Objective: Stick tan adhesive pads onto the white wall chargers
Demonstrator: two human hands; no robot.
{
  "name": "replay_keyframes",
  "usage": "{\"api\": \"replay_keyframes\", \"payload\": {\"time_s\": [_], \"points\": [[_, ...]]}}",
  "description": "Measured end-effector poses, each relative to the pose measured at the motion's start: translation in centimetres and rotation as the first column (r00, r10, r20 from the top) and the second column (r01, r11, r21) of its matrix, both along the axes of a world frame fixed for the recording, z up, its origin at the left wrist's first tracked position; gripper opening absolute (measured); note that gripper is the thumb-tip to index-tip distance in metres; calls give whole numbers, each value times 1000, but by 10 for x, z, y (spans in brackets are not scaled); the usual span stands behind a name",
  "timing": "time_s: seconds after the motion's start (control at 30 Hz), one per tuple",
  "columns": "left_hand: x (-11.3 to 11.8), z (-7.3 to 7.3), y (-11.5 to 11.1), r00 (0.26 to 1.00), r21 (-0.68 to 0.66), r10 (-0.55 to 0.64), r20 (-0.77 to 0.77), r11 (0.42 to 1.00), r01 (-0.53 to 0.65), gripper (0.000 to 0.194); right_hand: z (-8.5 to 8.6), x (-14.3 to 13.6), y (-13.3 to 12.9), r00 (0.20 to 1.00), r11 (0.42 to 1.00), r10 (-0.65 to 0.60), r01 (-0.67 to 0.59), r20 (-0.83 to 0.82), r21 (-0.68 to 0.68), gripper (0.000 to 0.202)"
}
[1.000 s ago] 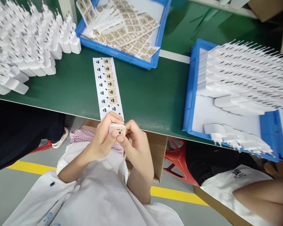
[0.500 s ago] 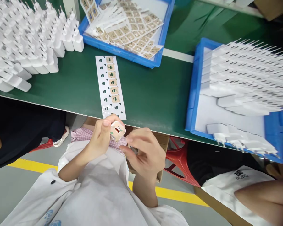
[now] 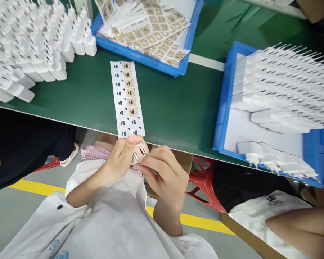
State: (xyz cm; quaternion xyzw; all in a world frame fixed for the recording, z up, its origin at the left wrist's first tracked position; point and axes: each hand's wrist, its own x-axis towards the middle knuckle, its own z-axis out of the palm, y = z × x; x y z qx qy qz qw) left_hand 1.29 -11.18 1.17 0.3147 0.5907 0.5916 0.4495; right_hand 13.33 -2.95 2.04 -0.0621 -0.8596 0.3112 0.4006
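My left hand [image 3: 121, 157] is closed around a white charger [image 3: 135, 158], its end face turned up. That face carries a tan sticker with green marks and a port with red inside. My right hand [image 3: 166, 176] has its thumb and fingertips pinched together at the charger's near right edge, partly covering the face. Just beyond both hands, a white sticker sheet [image 3: 125, 104] lies on the green table [image 3: 172, 108], its near end at the table edge. Tan stickers line part of its right column; the left column shows bare backing with small cut-out shapes.
Many white plug chargers [image 3: 48, 54] stand at the left. A blue tray [image 3: 140, 57] at the back holds sticker sheets. Another blue tray [image 3: 218, 136] at the right holds rows of chargers. People sit on both sides; a red stool [image 3: 205, 183] is at the right.
My right hand has moved in from beside the charger and now touches its edge. My left hand and the charger have shifted slightly right, the face tilting.
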Motion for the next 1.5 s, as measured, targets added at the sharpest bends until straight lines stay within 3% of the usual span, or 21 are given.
{"api": "replay_keyframes", "payload": {"time_s": [0.17,0.4,0.57,0.77,0.9,1.13,1.5], "points": [[0,-1,1,999,15,-22,34,1000,22,74,-4,1,1,1000,1000,4,-4,2,19,19],[-5,-2,4,999,-29,-37,0,999,37,76,-7,1,1,1000,998,-31,31,2,-56,24],[-3,-4,2,996,-38,-88,5,995,88,78,0,5,0,1000,976,-4,10,30,-218,19],[-1,-10,0,994,22,-97,-52,995,98,86,9,12,-1,978,935,-33,104,208,-340,19],[-2,-9,-1,996,52,-70,-64,996,73,84,10,15,-4,977,962,-16,73,211,-263,7],[0,-6,0,995,40,-62,-84,997,66,82,4,16,-5,990,997,-48,55,129,-49,22],[4,-3,2,997,1,-71,-14,997,71,79,0,10,-5,999,998,-26,25,-20,-62,27]]}}
